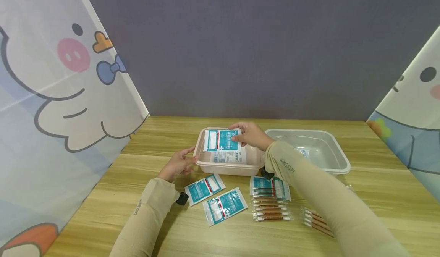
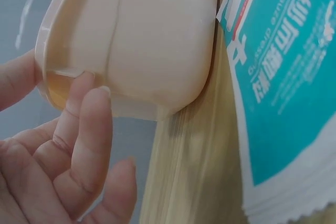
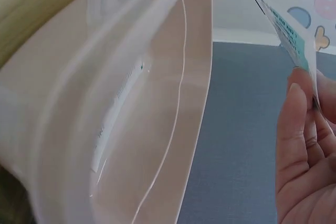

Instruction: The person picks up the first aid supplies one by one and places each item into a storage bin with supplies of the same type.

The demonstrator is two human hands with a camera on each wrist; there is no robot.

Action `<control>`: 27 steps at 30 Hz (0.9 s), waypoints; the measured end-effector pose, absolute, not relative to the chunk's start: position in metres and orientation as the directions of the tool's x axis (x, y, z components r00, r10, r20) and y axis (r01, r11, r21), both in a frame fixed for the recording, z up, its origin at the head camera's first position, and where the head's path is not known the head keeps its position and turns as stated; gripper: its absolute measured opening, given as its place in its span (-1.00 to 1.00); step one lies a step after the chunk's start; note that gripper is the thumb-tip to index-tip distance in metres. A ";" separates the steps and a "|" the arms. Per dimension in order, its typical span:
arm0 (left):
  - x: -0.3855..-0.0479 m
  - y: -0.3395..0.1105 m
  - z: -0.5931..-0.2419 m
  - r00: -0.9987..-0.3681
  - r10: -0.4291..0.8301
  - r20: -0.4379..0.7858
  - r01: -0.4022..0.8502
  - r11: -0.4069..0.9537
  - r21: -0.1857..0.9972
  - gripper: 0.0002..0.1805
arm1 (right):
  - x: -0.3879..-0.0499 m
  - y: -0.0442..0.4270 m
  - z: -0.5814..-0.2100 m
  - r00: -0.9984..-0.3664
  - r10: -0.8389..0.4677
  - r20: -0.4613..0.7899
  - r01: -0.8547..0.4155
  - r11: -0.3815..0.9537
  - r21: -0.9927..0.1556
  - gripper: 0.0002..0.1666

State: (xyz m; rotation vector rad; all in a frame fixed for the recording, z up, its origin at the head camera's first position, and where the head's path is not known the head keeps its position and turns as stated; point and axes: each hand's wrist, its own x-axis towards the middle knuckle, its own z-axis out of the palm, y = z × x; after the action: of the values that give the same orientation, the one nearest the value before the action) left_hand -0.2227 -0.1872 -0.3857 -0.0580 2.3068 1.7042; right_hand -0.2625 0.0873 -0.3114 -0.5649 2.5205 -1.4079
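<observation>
A teal-and-white gauze dressing packet (image 1: 217, 140) is pinched in my right hand (image 1: 255, 135), thumb on its front face, above a pinkish plastic tray (image 1: 227, 169). In the right wrist view the same packet (image 3: 294, 40) appears nearly edge-on, apart from the tray's rim. My left hand (image 1: 177, 164) grips the tray's left rim; the left wrist view has fingertips (image 2: 86, 90) under the lip and the thumb at its edge. Inside the tray lies a white printed packet (image 1: 233, 157), partly covered by the raised one.
Two gauze packets, one left (image 1: 205, 189) and one nearer (image 1: 225, 206), lie before the tray. Bagged brown-stick cotton swabs (image 1: 271, 211) overlap another gauze packet (image 1: 282, 190). More swabs (image 1: 317, 222) lie by the right sleeve. A greyish-white tray (image 1: 331, 154) stands right, holding a small packet.
</observation>
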 end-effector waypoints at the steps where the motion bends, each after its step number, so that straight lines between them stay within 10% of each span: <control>1: -0.222 -0.187 -0.386 -0.962 0.126 -0.243 -0.194 0.310 0.931 -0.35 | -0.265 0.087 -0.311 -0.906 -0.422 0.006 -0.228 0.477 -0.849 -0.55; 27: -0.224 -0.187 -0.387 -0.964 0.114 -0.242 -0.193 0.328 0.925 -0.38 | -0.297 0.084 -0.316 -0.915 -0.342 -0.213 -0.031 0.587 -0.809 -0.55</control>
State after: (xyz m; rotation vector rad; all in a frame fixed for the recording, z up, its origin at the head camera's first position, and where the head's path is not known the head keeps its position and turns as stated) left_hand -0.2240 -0.1871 -0.3868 -0.0719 2.3330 1.6799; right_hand -0.2966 0.0837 -0.3158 -0.3028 2.4728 -1.2515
